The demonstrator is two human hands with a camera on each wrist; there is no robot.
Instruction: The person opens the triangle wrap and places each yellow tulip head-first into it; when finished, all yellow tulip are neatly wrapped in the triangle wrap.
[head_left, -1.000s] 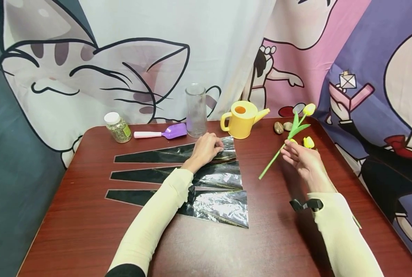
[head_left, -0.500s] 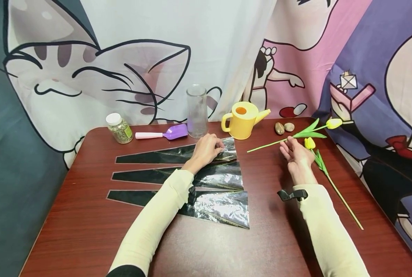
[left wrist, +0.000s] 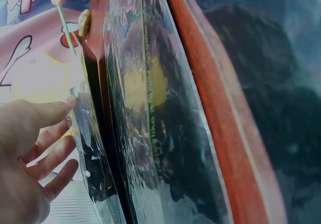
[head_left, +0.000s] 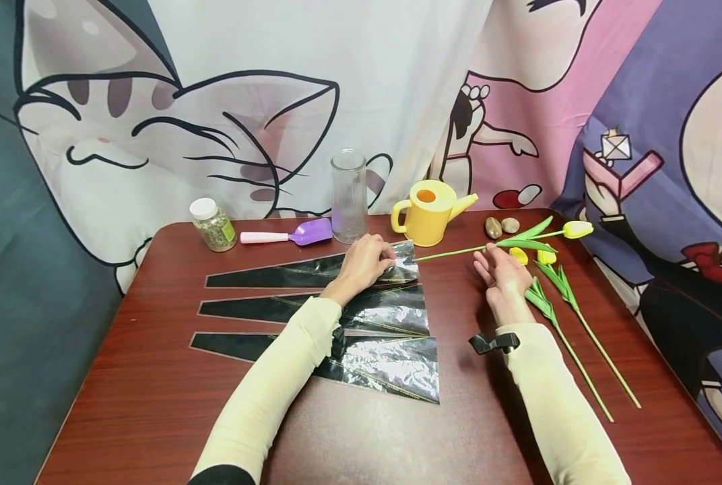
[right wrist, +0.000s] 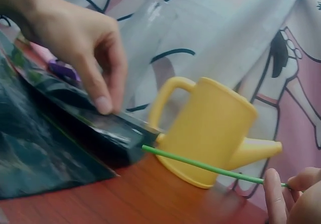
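Your right hand [head_left: 506, 276] pinches the yellow tulip [head_left: 526, 244] by its stem near the leaves, the bloom pointing right. The stem's free end lies at the wide end of the farthest black sleeve [head_left: 309, 269]; contact cannot be confirmed. Your left hand [head_left: 364, 266] pinches that sleeve's edge near the same end. Judge the tulip light, its slender stem fairly stiff, its leaves pliable: hold the stem, not the bloom. Judge the film thin, slippery and easily creased: take it lightly at the rim.
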